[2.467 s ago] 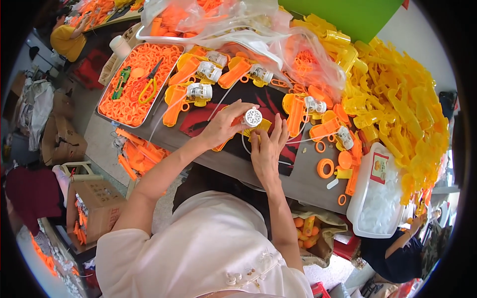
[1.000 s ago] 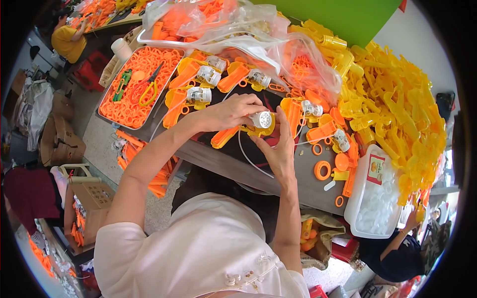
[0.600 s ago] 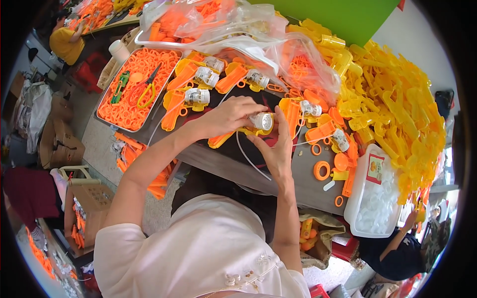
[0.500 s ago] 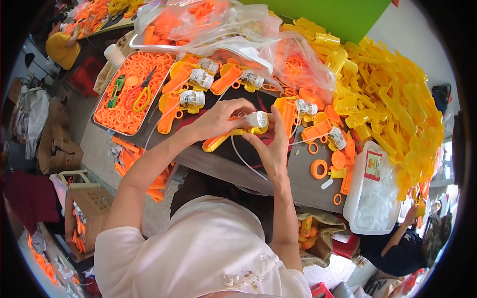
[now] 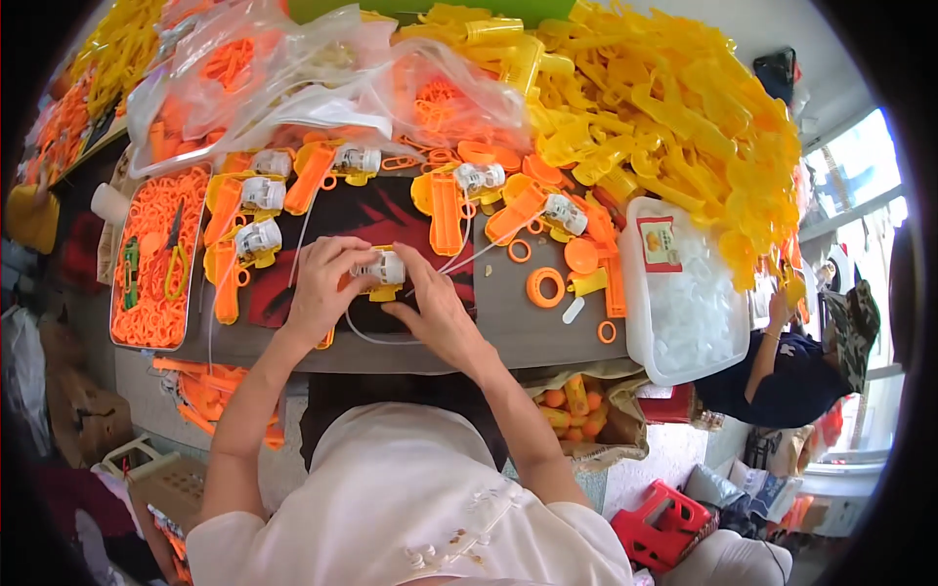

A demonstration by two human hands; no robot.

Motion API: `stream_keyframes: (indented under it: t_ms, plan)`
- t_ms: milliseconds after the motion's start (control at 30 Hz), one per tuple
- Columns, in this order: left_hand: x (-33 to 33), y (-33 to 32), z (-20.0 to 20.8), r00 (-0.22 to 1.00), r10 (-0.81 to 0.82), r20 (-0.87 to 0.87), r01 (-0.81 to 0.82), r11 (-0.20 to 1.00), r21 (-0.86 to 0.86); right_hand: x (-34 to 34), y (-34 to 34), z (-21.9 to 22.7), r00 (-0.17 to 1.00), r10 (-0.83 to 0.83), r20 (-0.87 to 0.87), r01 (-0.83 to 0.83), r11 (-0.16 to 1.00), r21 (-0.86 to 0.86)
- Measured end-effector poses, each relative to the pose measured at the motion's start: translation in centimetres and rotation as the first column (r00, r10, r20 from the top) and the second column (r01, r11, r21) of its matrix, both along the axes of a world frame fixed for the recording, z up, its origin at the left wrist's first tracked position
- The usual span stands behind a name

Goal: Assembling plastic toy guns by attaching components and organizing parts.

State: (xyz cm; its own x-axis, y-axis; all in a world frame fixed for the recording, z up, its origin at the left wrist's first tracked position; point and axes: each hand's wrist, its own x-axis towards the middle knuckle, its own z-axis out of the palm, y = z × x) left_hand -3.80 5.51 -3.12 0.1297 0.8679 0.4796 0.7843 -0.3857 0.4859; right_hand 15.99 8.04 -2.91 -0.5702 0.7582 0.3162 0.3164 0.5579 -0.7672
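Note:
In front of me, a yellow plastic toy gun part with a clear and white cylinder [image 5: 388,268] sits between my hands. My left hand [image 5: 327,283] is closed round its left side, thumb and fingers on the cylinder, hiding most of the yellow body. My right hand [image 5: 435,308] is at its right side, index finger by the cylinder's top and thumb low near the yellow edge. A thin white tube [image 5: 376,341] loops below the hands. Under them lies a dark red and black mat [image 5: 322,220].
Orange-yellow toy gun assemblies with clear cylinders, such as this one [image 5: 256,239], lie around the mat. A metal tray [image 5: 147,344] holds orange rings, scissors and green cutters. Clear pieces fill a white tub [image 5: 640,356]. Behind are a yellow parts pile [image 5: 674,127] and plastic bags [image 5: 293,78].
The view has swung to the right. The toy gun part has turned between my hands, its white cylinder end now less toward me, and my left fingers have come over the cylinder.

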Motion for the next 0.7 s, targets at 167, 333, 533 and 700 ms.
stream_keyframes:
  t_ms: [167, 333, 533, 700]
  plan:
    - [0.3, 0.5, -0.9, 0.995, 0.093, -0.043, -0.090, 0.993, 0.073, 4.8, 0.7, 1.7, 0.943, -0.334, 0.007, 0.329, 0.931, 0.156]
    - [1.2, 1.9, -1.4, 0.993, 0.116, -0.027, -0.113, 0.989, 0.098, 8.2, 8.5, 1.6, 0.843, -0.538, -0.033, 0.532, 0.822, 0.205]
    - [1.4, 1.9, -1.6, 0.993, 0.120, -0.012, -0.119, 0.989, 0.091, 4.2, 13.0, 1.9, 0.942, -0.335, -0.004, 0.317, 0.888, 0.334]
    - [1.5, 2.0, -1.6, 0.995, 0.102, -0.004, -0.102, 0.991, 0.087, 0.0, 14.4, -1.5, 0.822, -0.509, 0.256, 0.296, 0.766, 0.571]
